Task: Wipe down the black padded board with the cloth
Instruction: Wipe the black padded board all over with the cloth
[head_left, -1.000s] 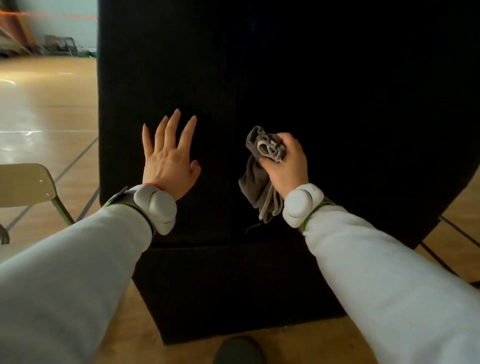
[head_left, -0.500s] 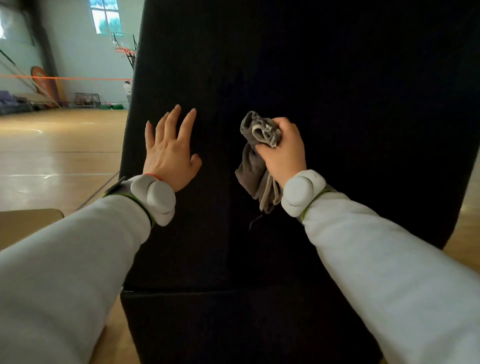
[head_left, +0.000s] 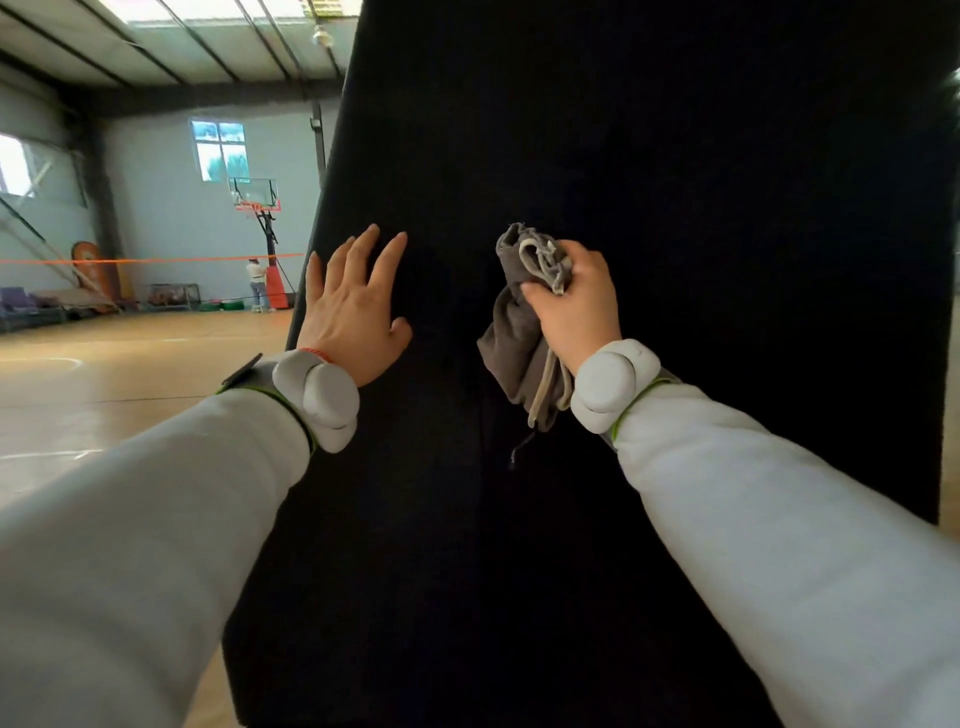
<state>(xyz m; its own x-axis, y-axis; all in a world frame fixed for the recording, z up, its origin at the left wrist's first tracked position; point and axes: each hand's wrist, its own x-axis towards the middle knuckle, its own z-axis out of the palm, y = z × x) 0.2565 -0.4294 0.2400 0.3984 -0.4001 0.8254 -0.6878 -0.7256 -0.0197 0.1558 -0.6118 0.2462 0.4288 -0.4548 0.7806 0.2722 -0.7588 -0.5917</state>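
against the upright black padded board (head_left: 675, 260) my left hand (head_left: 353, 317) lies flat, fingers straight, and my right hand (head_left: 576, 306) grips the bunched grey cloth (head_left: 519, 343) at its face. i'd judge the wiping barely begun; the dark face shows no cleaned patch. one board, one cloth, two hands.

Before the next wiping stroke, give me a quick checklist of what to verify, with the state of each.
1. Grip on the cloth: ok, the right hand holds it bunched.
2. Spread for wiping: not ok, the cloth is wadded, with a tail hanging below the hand.
3. Contact with the board: cannot tell, hidden behind the cloth.
4. Bracing: ok, the left hand lies on the board, fingers straight and spread.
5. Dirt left: cannot tell, the board is too dark.
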